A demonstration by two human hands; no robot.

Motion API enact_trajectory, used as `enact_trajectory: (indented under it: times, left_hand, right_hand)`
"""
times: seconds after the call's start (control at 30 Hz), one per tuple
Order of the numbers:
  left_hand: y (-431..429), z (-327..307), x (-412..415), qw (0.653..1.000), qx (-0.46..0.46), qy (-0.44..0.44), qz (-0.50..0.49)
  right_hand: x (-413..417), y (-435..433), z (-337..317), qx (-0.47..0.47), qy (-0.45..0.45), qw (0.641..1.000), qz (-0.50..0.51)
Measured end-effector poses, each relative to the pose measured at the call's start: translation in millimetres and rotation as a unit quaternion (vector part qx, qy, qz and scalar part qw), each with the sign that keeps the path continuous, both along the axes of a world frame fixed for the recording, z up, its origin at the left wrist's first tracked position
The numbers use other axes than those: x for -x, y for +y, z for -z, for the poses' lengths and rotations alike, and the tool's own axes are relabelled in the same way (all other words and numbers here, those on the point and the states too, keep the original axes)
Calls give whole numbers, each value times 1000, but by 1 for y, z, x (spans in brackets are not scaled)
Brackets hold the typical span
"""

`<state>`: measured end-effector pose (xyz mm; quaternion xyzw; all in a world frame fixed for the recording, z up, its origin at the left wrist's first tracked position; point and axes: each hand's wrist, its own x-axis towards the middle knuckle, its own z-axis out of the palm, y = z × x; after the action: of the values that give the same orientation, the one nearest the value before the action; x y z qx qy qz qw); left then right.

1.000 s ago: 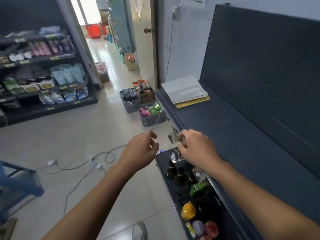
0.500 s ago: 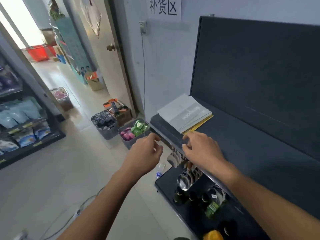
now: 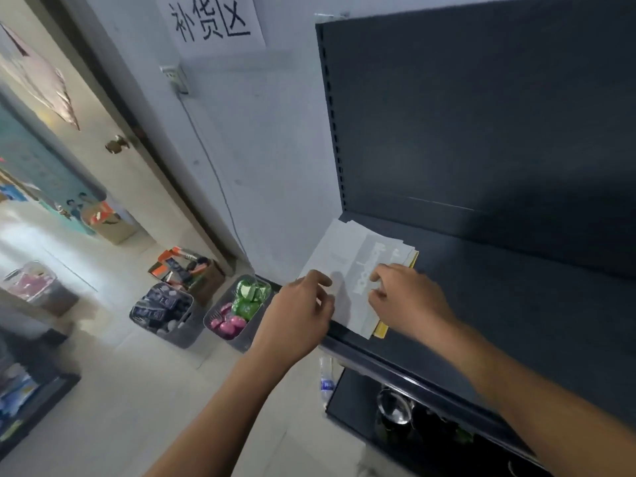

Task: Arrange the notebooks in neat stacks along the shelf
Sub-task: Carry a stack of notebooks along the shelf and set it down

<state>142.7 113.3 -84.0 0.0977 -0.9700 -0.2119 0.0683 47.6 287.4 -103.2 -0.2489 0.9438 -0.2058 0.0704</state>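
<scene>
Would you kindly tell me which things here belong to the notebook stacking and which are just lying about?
Job: notebooks piled askew; shelf; left hand at their left edge; right hand on top.
Lying about: floor basket of pink and green goods; cardboard box; water bottle; wall sign.

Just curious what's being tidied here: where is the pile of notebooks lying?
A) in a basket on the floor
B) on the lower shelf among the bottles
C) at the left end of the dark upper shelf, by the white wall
C: the stack of notebooks lies flat on the dark shelf at its left end, beside the white wall.
</scene>
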Motion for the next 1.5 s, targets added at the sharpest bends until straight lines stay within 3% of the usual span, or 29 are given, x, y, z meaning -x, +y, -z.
enact_trajectory:
  times: [0.3, 0.43, 0.73, 1.07, 1.23, 1.37, 1.5]
  left_hand:
    - [-37, 4, 79, 999, 28, 29, 30]
    - [-50, 12, 102, 997, 74, -34, 16]
    - [-58, 23, 122, 996, 11, -64, 64]
    - [-77, 21, 123, 990, -40, -126, 49]
    - [-83, 15, 120, 988, -68, -130, 55]
    - [-88, 10, 117, 986, -97, -129, 47]
    - [-92, 6, 116, 982, -134, -128, 39]
  right_hand:
    - [11, -5, 14, 4, -35, 987, 159]
    - [12, -12, 17, 18, -59, 971, 232]
    - [3, -33, 17, 47, -72, 944, 319]
    - [-10, -58, 23, 74, -42, 943, 323]
    - [-9, -62, 26, 157, -28, 936, 313]
    - [-7, -68, 26, 242, -70, 918, 306]
    - [-8, -77, 26, 266, -100, 914, 289]
